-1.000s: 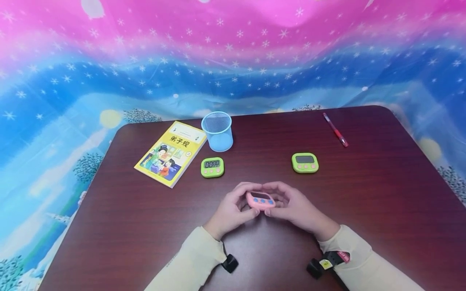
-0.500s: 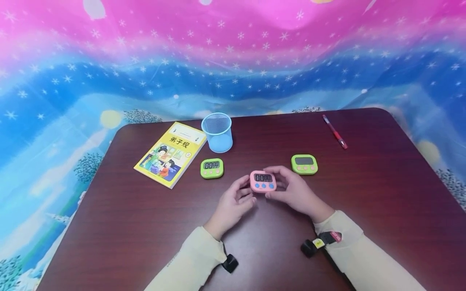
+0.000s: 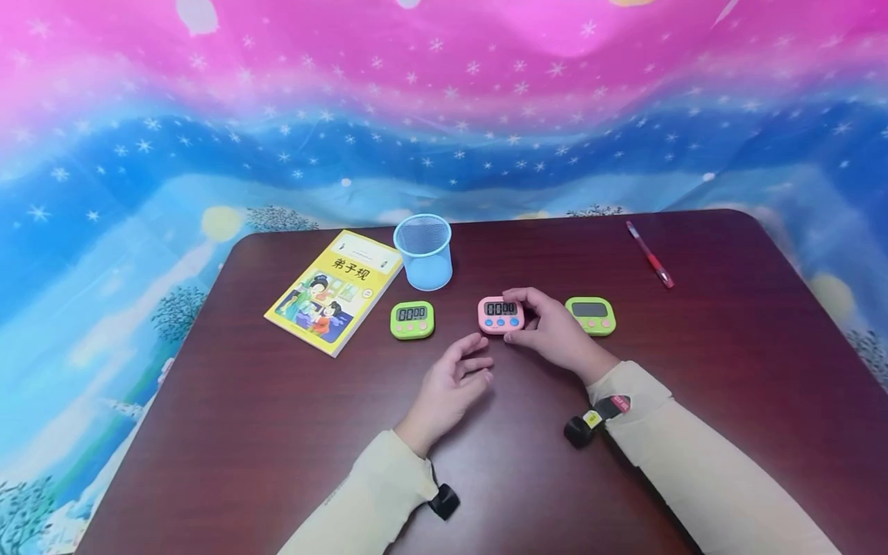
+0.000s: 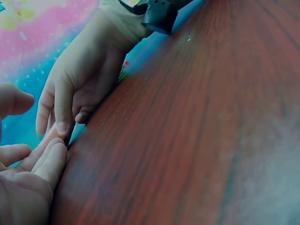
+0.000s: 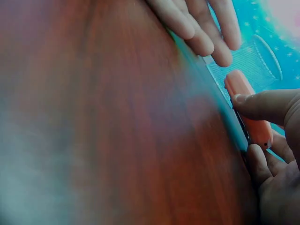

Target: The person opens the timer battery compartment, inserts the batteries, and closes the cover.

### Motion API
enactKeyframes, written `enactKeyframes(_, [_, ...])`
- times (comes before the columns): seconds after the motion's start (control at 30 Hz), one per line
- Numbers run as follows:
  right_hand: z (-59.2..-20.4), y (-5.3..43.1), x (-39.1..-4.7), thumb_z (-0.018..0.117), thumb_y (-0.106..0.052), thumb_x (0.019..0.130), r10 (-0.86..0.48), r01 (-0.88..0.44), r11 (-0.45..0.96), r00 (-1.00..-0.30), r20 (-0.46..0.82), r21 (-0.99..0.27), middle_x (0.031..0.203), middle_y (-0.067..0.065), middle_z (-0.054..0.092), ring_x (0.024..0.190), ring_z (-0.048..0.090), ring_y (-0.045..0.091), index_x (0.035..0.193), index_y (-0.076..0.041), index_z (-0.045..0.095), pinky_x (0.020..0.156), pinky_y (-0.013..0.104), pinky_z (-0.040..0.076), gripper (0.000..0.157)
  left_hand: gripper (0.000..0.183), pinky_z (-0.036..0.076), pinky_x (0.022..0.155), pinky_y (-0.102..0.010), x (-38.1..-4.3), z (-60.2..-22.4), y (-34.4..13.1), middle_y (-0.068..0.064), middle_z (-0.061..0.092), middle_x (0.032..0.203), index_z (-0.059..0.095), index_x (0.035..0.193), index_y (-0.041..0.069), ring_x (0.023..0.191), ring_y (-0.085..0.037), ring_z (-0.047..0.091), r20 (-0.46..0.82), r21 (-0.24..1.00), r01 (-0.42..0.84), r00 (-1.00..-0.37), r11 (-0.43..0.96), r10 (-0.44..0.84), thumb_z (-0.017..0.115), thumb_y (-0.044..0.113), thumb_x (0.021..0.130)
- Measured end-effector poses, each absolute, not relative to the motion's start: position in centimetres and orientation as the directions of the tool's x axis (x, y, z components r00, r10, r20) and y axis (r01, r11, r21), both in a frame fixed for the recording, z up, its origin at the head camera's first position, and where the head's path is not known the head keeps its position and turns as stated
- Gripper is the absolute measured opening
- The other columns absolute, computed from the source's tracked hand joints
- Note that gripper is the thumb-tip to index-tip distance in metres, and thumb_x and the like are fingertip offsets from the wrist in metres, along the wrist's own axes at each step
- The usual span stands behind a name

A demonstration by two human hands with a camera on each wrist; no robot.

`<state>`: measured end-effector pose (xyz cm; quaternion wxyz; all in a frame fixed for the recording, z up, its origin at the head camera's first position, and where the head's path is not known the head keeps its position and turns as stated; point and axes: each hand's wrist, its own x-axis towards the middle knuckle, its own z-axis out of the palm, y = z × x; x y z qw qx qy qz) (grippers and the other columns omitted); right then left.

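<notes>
A pink digital timer (image 3: 500,315) with blue buttons and a lit display reading zeros sits between two green timers. My right hand (image 3: 555,331) grips its right side, thumb at the front edge and fingers at the back. The right wrist view shows the pink timer (image 5: 248,108) edge-on, low by the tabletop. My left hand (image 3: 447,389) is apart from it, nearer the front, fingers loosely bent and holding nothing. The left green timer (image 3: 412,321) shows digits. Partly behind my right hand, the right green timer (image 3: 591,316) has a blank display.
A blue mesh pen holder (image 3: 425,254) stands behind the left green timer. Beside it lies a yellow book (image 3: 333,293). A red pen (image 3: 650,254) rests at the back right of the dark wooden table (image 3: 277,432). A patterned cloth (image 3: 444,100) hangs behind.
My right hand has carried the pink timer forward, away from me, into line with the green timers. The left hand has let go of it. Its display has come into clear view.
</notes>
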<state>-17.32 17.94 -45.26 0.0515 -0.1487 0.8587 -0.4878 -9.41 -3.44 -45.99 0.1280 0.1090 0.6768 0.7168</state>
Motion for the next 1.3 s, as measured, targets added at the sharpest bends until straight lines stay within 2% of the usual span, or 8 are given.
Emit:
enactKeyframes(0.07, [-45.3, 17.9, -17.7, 0.085, -0.005, 0.08, -0.304, -0.217, 0.513, -0.951, 0.06, -0.83, 0.136, 0.01, 0.059, 0.08, 0.058, 0.023, 0.133, -0.007, 0.057, 0.068, 0.027, 0.053, 0.06, 0.061, 0.05, 0.103, -0.032, -9.5, -46.0, -3.4, -0.021, 0.046, 0.149, 0.036, 0.149, -0.005, 0.129, -0.038, 0.054, -0.015, 0.998, -0.037, -0.939, -0.056, 0.344, 0.062, -0.002, 0.094])
enactKeyframes(0.2, [-45.1, 17.6, -18.1, 0.085, -0.006, 0.079, -0.311, -0.235, 0.567, -0.948, 0.059, -0.79, 0.14, 0.011, 0.058, 0.108, 0.061, 0.029, 0.132, -0.006, 0.057, 0.091, 0.04, 0.052, 0.061, 0.061, 0.05, 0.103, -0.034, -9.5, -46.1, -3.4, -0.024, 0.046, 0.148, 0.035, 0.149, -0.008, 0.128, -0.038, 0.055, 0.006, 0.998, -0.017, -0.934, -0.06, 0.357, 0.062, 0.0, 0.094])
enactKeyframes(0.3, [-44.8, 17.3, -18.2, 0.085, -0.006, 0.079, -0.324, -0.229, 0.584, -0.945, 0.036, -0.779, 0.141, 0.012, 0.057, 0.128, 0.054, 0.029, 0.135, -0.005, 0.056, 0.105, 0.045, 0.045, 0.063, 0.061, 0.051, 0.102, -0.033, -9.5, -46.3, -3.5, -0.025, 0.046, 0.147, 0.035, 0.148, -0.009, 0.126, -0.036, 0.057, 0.027, 0.999, 0.01, -0.935, -0.05, 0.354, 0.062, 0.0, 0.094])
enactKeyframes(0.53, [-43.7, 18.6, -17.4, 0.084, -0.01, 0.081, -0.351, -0.238, 0.576, -0.936, 0.027, -0.782, 0.134, 0.015, 0.058, 0.107, 0.06, 0.029, 0.137, -0.003, 0.054, 0.087, 0.043, 0.055, 0.064, 0.061, 0.051, 0.102, -0.032, -9.4, -46.5, -3.1, -0.024, 0.047, 0.147, 0.037, 0.148, -0.007, 0.126, -0.036, 0.056, 0.005, 0.998, -0.016, -0.934, -0.055, 0.357, 0.063, 0.0, 0.094])
enactKeyframes(0.8, [-39.3, 22.2, -14.7, 0.079, -0.021, 0.088, -0.293, -0.201, 0.611, -0.956, 0.017, -0.765, 0.13, 0.013, 0.061, 0.104, 0.062, 0.033, 0.132, -0.01, 0.059, 0.085, 0.042, 0.056, 0.05, 0.059, 0.05, 0.103, -0.034, -9.4, -45.8, -3.4, -0.022, 0.049, 0.146, 0.039, 0.147, -0.006, 0.126, -0.037, 0.056, -0.026, 0.998, -0.043, -0.939, -0.041, 0.344, 0.063, -0.002, 0.094])
enactKeyframes(1.07, [-36.3, 27.5, -9.4, 0.081, -0.016, 0.087, -0.258, -0.259, 0.656, -0.96, 0.112, -0.709, 0.122, 0.004, 0.063, 0.092, 0.064, 0.011, 0.124, -0.017, 0.064, 0.075, 0.013, 0.052, 0.041, 0.055, 0.051, 0.102, -0.031, -9.3, -45.6, -3.4, -0.021, 0.051, 0.143, 0.043, 0.145, -0.005, 0.125, -0.036, 0.057, -0.007, 1.0, -0.013, -0.937, -0.013, 0.349, 0.064, -0.002, 0.094])
enactKeyframes(1.2, [-36.7, 30.2, -6.1, 0.085, -0.013, 0.081, -0.263, -0.305, 0.731, -0.951, 0.161, -0.611, 0.104, -0.004, 0.065, 0.085, 0.059, 0.003, 0.114, -0.021, 0.068, 0.071, 0.011, 0.048, 0.039, 0.051, 0.051, 0.102, -0.033, -9.2, -45.6, -2.5, -0.021, 0.055, 0.139, 0.048, 0.141, -0.004, 0.123, -0.035, 0.058, 0.022, 1.0, 0.028, -0.942, 0.014, 0.334, 0.065, -0.002, 0.092])
enactKeyframes(1.3, [-37.6, 32.0, -3.4, 0.087, -0.015, 0.078, -0.261, -0.267, 0.783, -0.961, 0.094, -0.562, 0.09, -0.009, 0.062, 0.077, 0.056, 0.003, 0.107, -0.021, 0.069, 0.064, 0.015, 0.048, 0.035, 0.05, 0.05, 0.104, -0.036, -9.2, -45.6, -1.3, -0.021, 0.056, 0.138, 0.05, 0.139, -0.004, 0.123, -0.034, 0.059, 0.048, 0.997, 0.067, -0.937, 0.042, 0.345, 0.066, -0.001, 0.092])
